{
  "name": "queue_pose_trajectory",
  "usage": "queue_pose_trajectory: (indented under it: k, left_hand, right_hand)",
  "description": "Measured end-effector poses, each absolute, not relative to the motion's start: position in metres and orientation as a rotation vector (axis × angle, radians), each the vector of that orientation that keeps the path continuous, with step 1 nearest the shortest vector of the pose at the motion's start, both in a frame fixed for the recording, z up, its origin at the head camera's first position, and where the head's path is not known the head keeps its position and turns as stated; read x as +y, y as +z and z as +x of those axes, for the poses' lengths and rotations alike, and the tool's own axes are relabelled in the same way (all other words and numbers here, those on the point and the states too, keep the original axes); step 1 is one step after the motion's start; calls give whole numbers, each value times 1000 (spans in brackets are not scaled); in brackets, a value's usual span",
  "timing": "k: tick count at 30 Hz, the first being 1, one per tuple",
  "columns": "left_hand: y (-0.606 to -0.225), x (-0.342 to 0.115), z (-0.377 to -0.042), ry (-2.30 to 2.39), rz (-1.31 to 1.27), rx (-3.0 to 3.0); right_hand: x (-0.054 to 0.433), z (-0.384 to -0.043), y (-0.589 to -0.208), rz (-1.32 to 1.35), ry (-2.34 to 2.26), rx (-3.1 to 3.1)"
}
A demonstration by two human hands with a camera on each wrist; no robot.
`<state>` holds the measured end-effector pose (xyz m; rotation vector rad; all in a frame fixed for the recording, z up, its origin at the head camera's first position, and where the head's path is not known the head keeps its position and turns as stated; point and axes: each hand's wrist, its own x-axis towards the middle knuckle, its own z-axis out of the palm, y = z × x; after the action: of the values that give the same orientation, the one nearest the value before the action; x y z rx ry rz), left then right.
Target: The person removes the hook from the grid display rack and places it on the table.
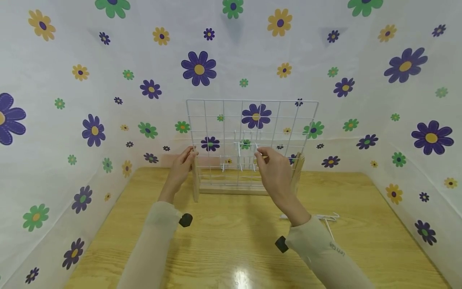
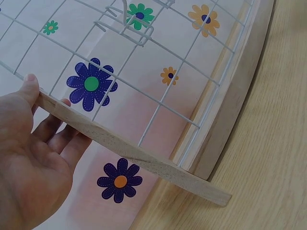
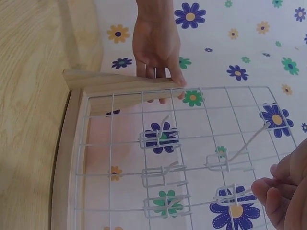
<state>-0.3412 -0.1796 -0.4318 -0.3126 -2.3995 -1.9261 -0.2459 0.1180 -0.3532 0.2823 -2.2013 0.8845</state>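
A white wire grid panel (image 1: 252, 100) stands upright in a wooden base (image 1: 234, 191) with wooden side supports. My left hand (image 1: 180, 166) grips the left side support (image 2: 139, 155), thumb on one face and fingers behind it. Several white wire hooks hang on the grid: a lower row with a hook (image 3: 165, 177) in the middle, and a longer-pronged hook (image 3: 225, 162) above. Beside that one, my right hand (image 1: 276, 172) pinches the prong of another hook (image 3: 234, 194), whose back lies against the grid wires.
Loose white hooks (image 1: 327, 217) lie on the wooden table (image 1: 216, 241) at the right, partly hidden by my right wrist. A flower-printed white sheet (image 1: 126, 52) surrounds the table at the back and sides. The right side support (image 1: 298, 170) is partly behind my right hand.
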Motion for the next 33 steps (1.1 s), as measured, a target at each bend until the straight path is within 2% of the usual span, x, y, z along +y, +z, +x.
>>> queue_pose_trajectory:
  k: [9, 33]
  left_hand:
    - [-428, -181, -341, -1912, -290, -2417]
    - [-432, -177, -342, -1914, -295, -2416]
  right_hand:
    - [124, -252, -349, 369, 915, -2079]
    - [138, -257, -339, 369, 968, -1952]
